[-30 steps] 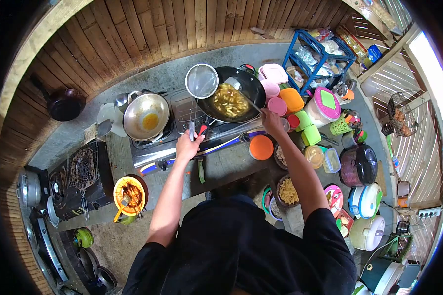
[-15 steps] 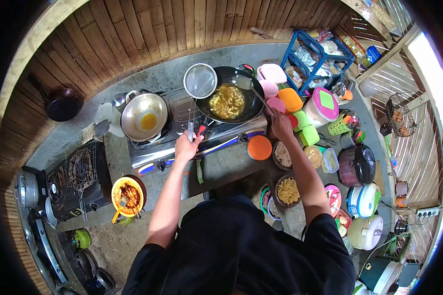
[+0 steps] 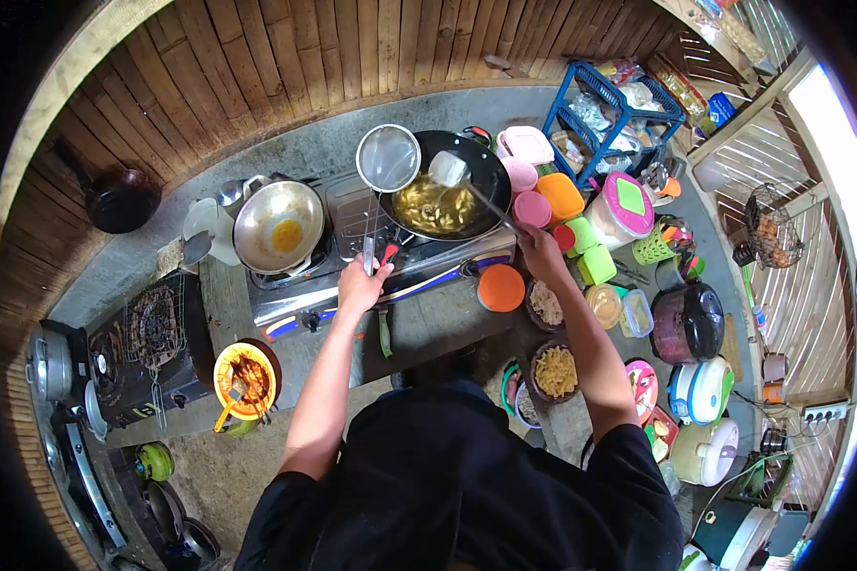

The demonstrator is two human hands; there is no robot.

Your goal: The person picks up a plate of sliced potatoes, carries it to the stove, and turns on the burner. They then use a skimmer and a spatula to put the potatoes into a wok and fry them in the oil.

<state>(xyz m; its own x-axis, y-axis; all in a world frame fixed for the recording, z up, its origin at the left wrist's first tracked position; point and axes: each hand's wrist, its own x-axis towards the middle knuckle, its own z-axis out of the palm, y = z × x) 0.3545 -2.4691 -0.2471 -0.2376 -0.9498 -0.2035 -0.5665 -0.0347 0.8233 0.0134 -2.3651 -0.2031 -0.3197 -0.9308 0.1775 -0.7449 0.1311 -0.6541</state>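
Note:
My left hand (image 3: 362, 285) is closed round the handle of a mesh strainer (image 3: 388, 158), whose round basket is over the left rim of a dark wok (image 3: 490, 181). Oil and several pale yellow pieces of food (image 3: 438, 207) lie in the wok. My right hand (image 3: 540, 252) grips the long handle of a metal spatula (image 3: 448, 169); its shiny blade is inside the wok, above the far side of the food. The wok sits on the right burner of a gas stove (image 3: 300, 309).
On the left burner stands a metal pan (image 3: 278, 226) with a little oil. An orange bowl (image 3: 247, 381) of red sauce is at the left. Plastic containers (image 3: 597, 265) crowd the right counter, near a bowl of yellow pieces (image 3: 555, 371) and a blue rack (image 3: 569, 124).
The spatula's blade has tilted and shifted left within the wok, and its face now catches the light. My right hand has moved slightly down. The strainer stays nearly still.

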